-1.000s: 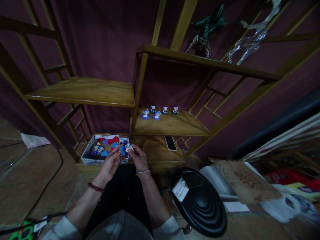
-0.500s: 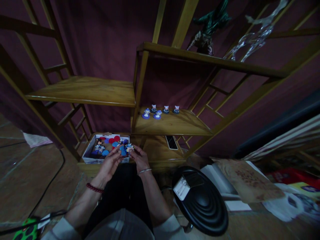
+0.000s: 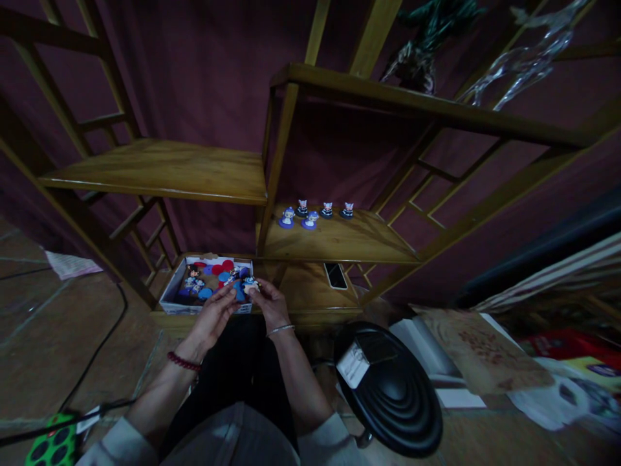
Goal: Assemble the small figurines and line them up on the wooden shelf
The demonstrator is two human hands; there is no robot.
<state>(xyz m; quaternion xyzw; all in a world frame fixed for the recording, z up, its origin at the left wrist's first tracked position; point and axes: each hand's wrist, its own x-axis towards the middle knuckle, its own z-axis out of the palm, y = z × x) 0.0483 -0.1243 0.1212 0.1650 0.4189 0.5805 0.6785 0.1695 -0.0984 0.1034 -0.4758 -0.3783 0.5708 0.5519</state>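
Observation:
My left hand (image 3: pixel 217 312) pinches a blue round base (image 3: pixel 239 291) between thumb and fingertips. Close beside it, my right hand (image 3: pixel 272 304) grips a small blue-and-white figurine (image 3: pixel 250 285). Whether base and figurine touch, I cannot make out. Both hands are over the front right corner of a white cardboard box (image 3: pixel 167 305), which holds small figurines and red, blue and purple discs. On the middle shelf (image 3: pixel 339 243) stand several little figurines: a purple-based one (image 3: pixel 287 219), another purple-based one (image 3: pixel 310 221), and dark-based ones (image 3: pixel 326 210) behind.
A phone (image 3: pixel 335 276) lies on the bottom shelf, right of the box. A black round stool (image 3: pixel 398 401) with a card on it stands at my right. A green statue (image 3: pixel 427 45) and a clear glass figure (image 3: pixel 528 61) occupy the upper shelf. Cables cross the floor at left.
The view has shifted slightly, so the shelf figurines sit a little farther right. My hands keep their hold, with the figurine and blue base barely moved.

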